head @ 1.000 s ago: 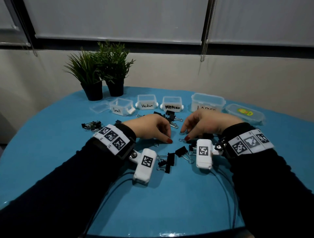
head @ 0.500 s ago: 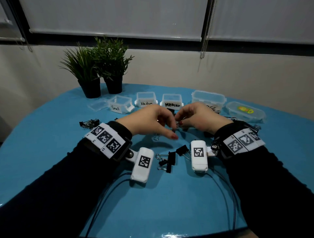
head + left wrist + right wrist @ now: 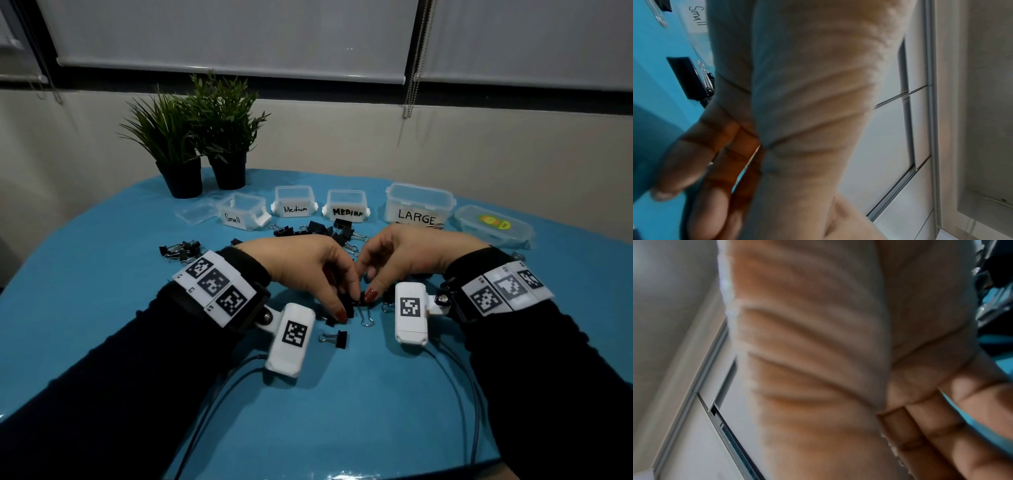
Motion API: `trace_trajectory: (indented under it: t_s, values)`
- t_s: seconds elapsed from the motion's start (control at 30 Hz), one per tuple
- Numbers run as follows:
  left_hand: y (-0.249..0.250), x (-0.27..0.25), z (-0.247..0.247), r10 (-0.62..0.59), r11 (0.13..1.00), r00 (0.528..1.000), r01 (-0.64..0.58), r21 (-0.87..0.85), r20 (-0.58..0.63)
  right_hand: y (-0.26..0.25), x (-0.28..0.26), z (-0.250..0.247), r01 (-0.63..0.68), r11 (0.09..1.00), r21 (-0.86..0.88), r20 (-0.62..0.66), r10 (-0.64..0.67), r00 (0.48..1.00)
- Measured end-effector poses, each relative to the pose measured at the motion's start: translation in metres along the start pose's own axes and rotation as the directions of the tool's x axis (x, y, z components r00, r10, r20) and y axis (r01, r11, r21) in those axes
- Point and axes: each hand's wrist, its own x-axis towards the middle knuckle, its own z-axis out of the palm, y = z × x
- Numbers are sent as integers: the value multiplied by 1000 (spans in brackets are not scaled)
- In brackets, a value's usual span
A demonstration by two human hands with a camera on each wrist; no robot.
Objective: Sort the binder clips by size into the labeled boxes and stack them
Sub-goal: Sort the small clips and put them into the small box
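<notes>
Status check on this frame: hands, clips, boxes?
Left hand and right hand both pinching one black binder clip low over table. Small box looks empty. Loose clips scattered nearby.

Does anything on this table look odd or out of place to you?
One thing: two boxes carry the same size, one labelled Medium in script, its neighbour MEDIUM in capitals. Otherwise only unsorted binder clips lie scattered on the blue table, as the job expects. Nothing looks spilled or broken.
</notes>
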Motion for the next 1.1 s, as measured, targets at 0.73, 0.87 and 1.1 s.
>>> trace_trajectory:
  t_s: [0.73,0.87,1.1]
  values:
    - [-30,3,-19,-88,996,808,62,-64,-583,-10,3,11,15,992,-126,-21,-18,1000]
    - [-13,-3,-12,-22,995,987,38,95,-162,-10,6,12,12,987,-163,-3,-13,1000]
    - [-11,2,-4,32,997,998,-27,73,-63,-8,10,13,45,984,-173,-18,-48,999]
